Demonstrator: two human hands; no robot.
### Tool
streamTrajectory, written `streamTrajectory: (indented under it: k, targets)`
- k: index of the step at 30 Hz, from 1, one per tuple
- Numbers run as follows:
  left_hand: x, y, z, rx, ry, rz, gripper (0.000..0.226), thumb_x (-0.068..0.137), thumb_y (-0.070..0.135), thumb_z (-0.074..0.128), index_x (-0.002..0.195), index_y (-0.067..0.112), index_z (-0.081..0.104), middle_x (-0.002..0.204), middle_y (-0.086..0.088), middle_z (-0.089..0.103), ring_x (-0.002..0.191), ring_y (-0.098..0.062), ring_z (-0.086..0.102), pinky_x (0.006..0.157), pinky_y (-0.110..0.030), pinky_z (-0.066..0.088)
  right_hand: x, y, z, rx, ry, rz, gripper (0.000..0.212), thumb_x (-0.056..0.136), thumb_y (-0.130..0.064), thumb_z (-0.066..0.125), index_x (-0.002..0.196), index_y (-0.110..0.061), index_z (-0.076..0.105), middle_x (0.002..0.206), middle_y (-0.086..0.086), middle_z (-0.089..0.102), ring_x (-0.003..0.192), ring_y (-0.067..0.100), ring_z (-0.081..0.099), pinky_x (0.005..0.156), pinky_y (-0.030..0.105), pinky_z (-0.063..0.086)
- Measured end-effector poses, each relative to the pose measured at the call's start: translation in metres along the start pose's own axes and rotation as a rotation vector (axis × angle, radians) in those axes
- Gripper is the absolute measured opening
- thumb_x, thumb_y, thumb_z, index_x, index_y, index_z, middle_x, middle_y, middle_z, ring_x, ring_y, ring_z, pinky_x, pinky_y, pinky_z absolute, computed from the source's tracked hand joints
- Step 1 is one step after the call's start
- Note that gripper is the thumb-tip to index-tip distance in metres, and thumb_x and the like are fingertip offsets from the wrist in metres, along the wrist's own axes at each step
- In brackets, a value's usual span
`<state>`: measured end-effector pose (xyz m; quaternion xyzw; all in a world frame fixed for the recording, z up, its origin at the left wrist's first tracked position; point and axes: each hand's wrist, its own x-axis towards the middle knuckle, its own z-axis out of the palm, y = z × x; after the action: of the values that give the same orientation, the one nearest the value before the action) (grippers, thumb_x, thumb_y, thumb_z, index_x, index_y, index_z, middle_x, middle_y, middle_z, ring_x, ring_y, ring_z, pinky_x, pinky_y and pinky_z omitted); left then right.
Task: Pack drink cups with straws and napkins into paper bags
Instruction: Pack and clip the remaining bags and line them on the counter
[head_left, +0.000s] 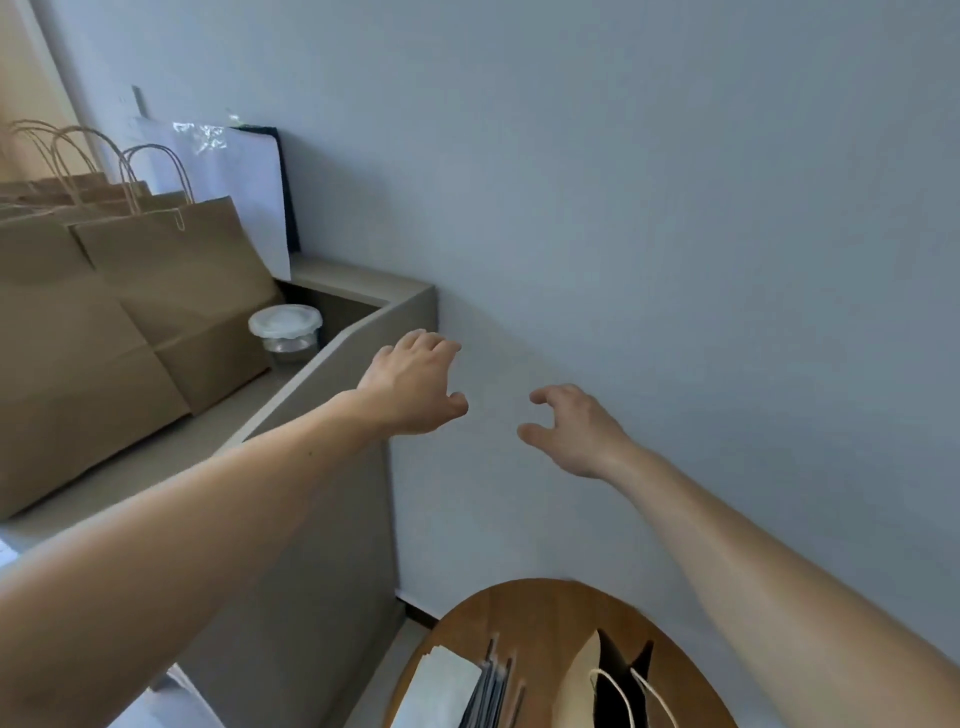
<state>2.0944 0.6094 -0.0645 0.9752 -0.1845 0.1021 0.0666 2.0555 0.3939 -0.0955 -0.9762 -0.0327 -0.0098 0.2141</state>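
left hand (415, 387): arm stretched forward, back of hand up, fingers loosely curled down and slightly apart, thumb out to the side, holding nothing; seen at the raised edge of the counter near its far corner, contact can't be told
right hand (576, 431): arm stretched forward, in the air before the wall, fingers bent in a loose claw, thumb and forefinger apart, nothing between them
hands to each other: near, not touching, left a bit higher in view
cup (285, 332): clear, white lid on, upright on the counter in its far corner, just beside the brown bags; contents can't be told
paper bags (171, 291): brown, twisted paper handles, several leaning in a row on the counter, left of both hands
counter (156, 457): grey-beige top with a raised outer edge, running along under the left arm
white sheet (244, 182): stands against the wall behind the bags, crinkled clear plastic at its top
round table (524, 608): wooden, low in view, between the two forearms
open bag (582, 670): on the round table, tan outside, dark inside, pale cord handles, mouth up
white stack (441, 686): on the table left of the open bag, looks like napkins
dark thin items (491, 686): between the stack and the open bag, straws or not can't be told
wall (675, 208): plain pale grey, behind the hands
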Motion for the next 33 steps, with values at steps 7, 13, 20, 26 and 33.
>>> streamTrajectory:
  k: [7,13,20,26,33]
  targets:
    - [0.011,-0.108,-0.053,-0.008,0.072,-0.115,0.065,0.088,0.044,0.056,0.146,0.021,0.038,0.149,-0.004,0.040,0.142,-0.024,0.029,0.108,-0.042,0.033,0.065,-0.111,-0.022,-0.030,0.120,-0.154,0.056,0.093,-0.040,0.060,0.141,-0.015,0.047,0.146,0.007,0.044,0.133,0.024,0.043,0.108,0.033,0.033]
    - [-0.006,-0.195,-0.050,-0.063,0.055,-0.250,0.067,0.087,0.042,0.056,0.149,0.023,0.037,0.153,0.000,0.039,0.143,-0.023,0.029,0.109,-0.043,0.034,0.131,-0.212,0.003,-0.060,0.080,-0.264,0.053,0.091,-0.041,0.060,0.138,-0.018,0.050,0.143,0.004,0.047,0.130,0.021,0.046,0.104,0.032,0.036]
    - [-0.024,-0.268,-0.025,-0.113,-0.012,-0.313,0.069,0.090,0.044,0.056,0.151,0.021,0.032,0.153,-0.002,0.038,0.142,-0.023,0.030,0.107,-0.042,0.037,0.199,-0.273,0.062,-0.185,-0.151,-0.217,0.070,0.078,-0.053,0.066,0.137,-0.019,0.048,0.130,0.003,0.056,0.110,0.023,0.056,0.091,0.041,0.049]
    - [-0.033,-0.295,-0.008,-0.134,-0.029,-0.293,0.070,0.092,0.045,0.053,0.152,0.022,0.028,0.155,-0.002,0.034,0.144,-0.023,0.026,0.112,-0.039,0.032,0.236,-0.298,0.089,-0.213,-0.186,-0.197,0.092,0.066,-0.068,0.068,0.141,-0.021,0.042,0.132,0.005,0.053,0.114,0.027,0.055,0.094,0.045,0.050]
    - [-0.034,-0.299,-0.007,-0.179,0.015,-0.218,0.069,0.091,0.044,0.055,0.151,0.023,0.030,0.154,0.002,0.034,0.144,-0.019,0.026,0.111,-0.037,0.032,0.247,-0.305,0.112,-0.262,-0.149,-0.144,0.092,0.071,-0.072,0.064,0.140,-0.017,0.038,0.135,0.013,0.047,0.123,0.034,0.047,0.100,0.046,0.044]
